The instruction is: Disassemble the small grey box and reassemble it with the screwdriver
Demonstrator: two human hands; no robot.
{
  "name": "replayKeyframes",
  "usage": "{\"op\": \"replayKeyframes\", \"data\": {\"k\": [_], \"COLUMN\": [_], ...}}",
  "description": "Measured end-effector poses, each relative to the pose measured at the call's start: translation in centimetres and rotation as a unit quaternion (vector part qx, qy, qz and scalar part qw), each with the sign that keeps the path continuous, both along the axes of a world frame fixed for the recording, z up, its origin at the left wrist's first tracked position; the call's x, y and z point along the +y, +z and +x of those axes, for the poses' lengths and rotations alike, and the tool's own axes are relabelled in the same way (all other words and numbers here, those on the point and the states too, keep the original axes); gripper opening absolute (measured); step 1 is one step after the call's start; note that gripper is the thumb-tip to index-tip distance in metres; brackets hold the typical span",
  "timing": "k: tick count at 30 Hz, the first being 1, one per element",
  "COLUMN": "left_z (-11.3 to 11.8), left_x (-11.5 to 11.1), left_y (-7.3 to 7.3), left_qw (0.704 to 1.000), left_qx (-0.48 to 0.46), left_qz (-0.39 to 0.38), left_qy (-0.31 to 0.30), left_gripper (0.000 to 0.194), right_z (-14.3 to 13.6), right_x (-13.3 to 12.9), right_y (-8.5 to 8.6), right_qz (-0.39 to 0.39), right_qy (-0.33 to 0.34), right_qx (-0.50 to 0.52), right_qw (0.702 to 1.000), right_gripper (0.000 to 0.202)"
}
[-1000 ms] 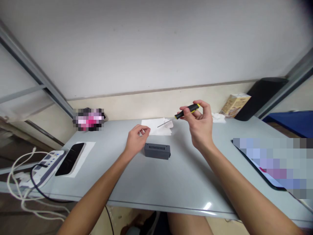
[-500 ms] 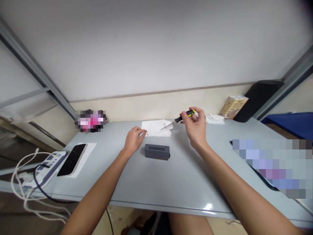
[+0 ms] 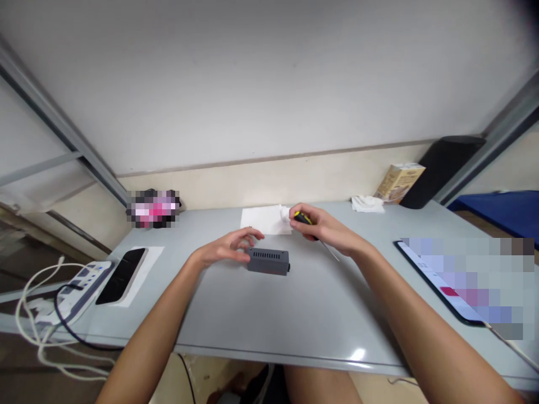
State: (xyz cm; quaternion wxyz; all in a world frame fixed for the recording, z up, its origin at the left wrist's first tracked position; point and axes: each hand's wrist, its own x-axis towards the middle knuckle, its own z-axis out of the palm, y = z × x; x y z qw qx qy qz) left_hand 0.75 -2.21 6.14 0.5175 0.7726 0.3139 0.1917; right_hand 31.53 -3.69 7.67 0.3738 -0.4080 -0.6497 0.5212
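Note:
A dark grey box (image 3: 268,262) with a row of vent slots lies on the table in front of me. My left hand (image 3: 233,245) is at its left end, fingers apart and curved, the thumb close to the box's edge; whether it touches I cannot tell. My right hand (image 3: 315,224), beyond the box to the right, is closed on a black and yellow screwdriver (image 3: 304,218). The screwdriver's thin shaft points back toward me and to the right. White tissue (image 3: 261,220) lies behind the box, with tiny dark specks at its near edge, partly hidden by my left fingers.
On the left are a phone (image 3: 122,276) on white paper and a power strip (image 3: 80,292) with loose cables. A tablet (image 3: 446,286) lies at the right. Crumpled tissue (image 3: 367,203), a carton (image 3: 400,183) and a black cylinder (image 3: 442,171) stand at the back right.
My left hand has left the tissue and opened beside the grey box. My right hand has come left and lower, turning the screwdriver so its shaft points back toward me.

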Motion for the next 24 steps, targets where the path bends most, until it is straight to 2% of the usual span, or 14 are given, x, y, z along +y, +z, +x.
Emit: {"op": "replayKeyframes", "data": {"k": [1,3,7,9,12,16,20,24], "left_z": [0.1,0.5,1.2,1.4,1.7,2.4,2.8,2.9], "left_x": [-0.2,-0.5,-0.6,-0.6,-0.7,-0.9,-1.1,-1.2], "left_y": [0.3,0.4,-0.2,-0.5,-1.1,-1.9,-2.5,-2.9], "left_qw": [0.999,0.997,0.997,0.996,0.986,0.974,0.976,0.978], "left_qx": [0.022,0.058,0.063,0.072,0.118,0.135,0.133,0.131], "left_qz": [-0.017,-0.026,-0.037,-0.008,0.079,0.161,0.161,0.145], "left_qy": [-0.027,-0.038,0.006,0.044,0.088,0.087,0.068,0.077], "left_gripper": [0.052,0.048,0.044,0.047,0.048,0.039,0.041,0.040], "right_z": [-0.2,-0.5,-0.4,-0.1,0.4,0.5,0.3,0.0], "right_x": [-0.1,-0.3,-0.2,0.0,0.2,0.2,0.0,-0.3], "right_y": [0.0,-0.1,-0.3,-0.6,-1.0,-1.2,-1.1,-1.0], "right_qz": [0.000,-0.001,-0.026,-0.039,-0.050,-0.038,-0.055,-0.101], "right_qy": [0.019,0.028,-0.007,-0.013,0.016,0.074,0.113,0.130], "right_qx": [-0.028,-0.066,-0.141,-0.169,-0.194,-0.215,-0.272,-0.303], "right_qw": [0.999,0.997,0.990,0.985,0.980,0.973,0.954,0.939], "right_gripper": [0.032,0.031,0.032,0.034,0.037,0.040,0.044,0.045]}}
